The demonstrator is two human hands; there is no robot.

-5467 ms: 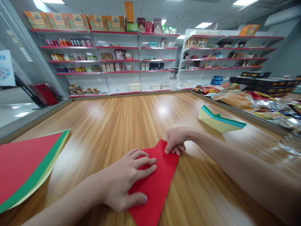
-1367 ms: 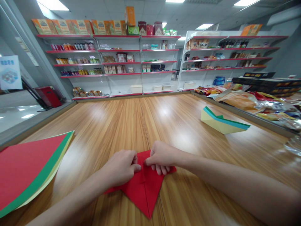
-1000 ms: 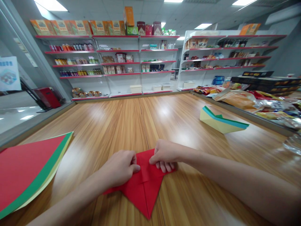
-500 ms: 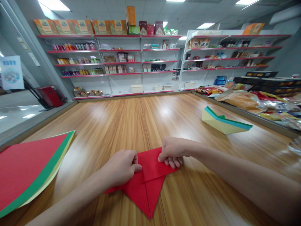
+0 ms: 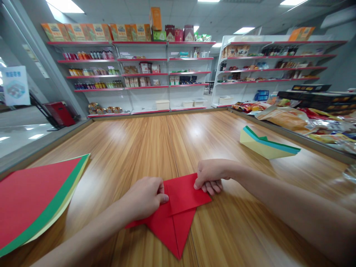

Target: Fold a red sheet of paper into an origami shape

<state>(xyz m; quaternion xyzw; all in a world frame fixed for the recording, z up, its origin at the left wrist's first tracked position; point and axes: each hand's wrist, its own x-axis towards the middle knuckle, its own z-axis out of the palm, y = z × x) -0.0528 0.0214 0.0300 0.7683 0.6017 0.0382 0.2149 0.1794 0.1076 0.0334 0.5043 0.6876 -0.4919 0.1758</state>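
Head view: presses the folded red paper (image 5: 182,200) onto the wooden table (image 5: 144,148) with the left hand (image 5: 147,196), narrowly curled; touches its right end with the right hand (image 5: 211,176), likewise curled. Cannot tell whether pinching with either. Shows coloured sheets (image 5: 33,196) at left, paper boat (image 5: 261,147) at right.

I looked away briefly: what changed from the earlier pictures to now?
The red paper now shows a band folded across a point facing the person. The left hand, first spread flat, is now curled on it. The right hand, nearer the left a second ago, has slid rightward along the band. The paper boat and stacked sheets stayed put.
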